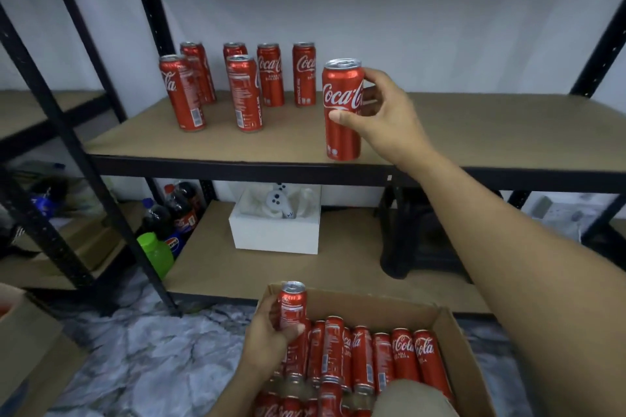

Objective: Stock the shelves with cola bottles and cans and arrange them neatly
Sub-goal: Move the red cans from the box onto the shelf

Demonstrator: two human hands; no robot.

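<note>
At centre right, a can point(342, 135) is gripped mid-body by the curled fingers point(374, 78) of the right hand point(386, 112) at the front edge of the shelf point(491, 132). At bottom centre, a second can point(293, 306) is held by the left hand point(271, 332) over the box point(450, 325). The cans are judged rigid, smooth and moderately heavy; a mid-body hold is advised.

The front can point(342, 108) is coloured red, with white script lettering and a silver top; the same red and silver are seen on the raised can point(293, 306) and the boxed cans point(403, 359). The shelf boards point(474, 125) are tan and are edged by a black frame point(237, 168). The carton point(372, 313) is brown, the floor point(152, 349) is veined grey and white like marble, and the lower box point(274, 234) is white.
</note>
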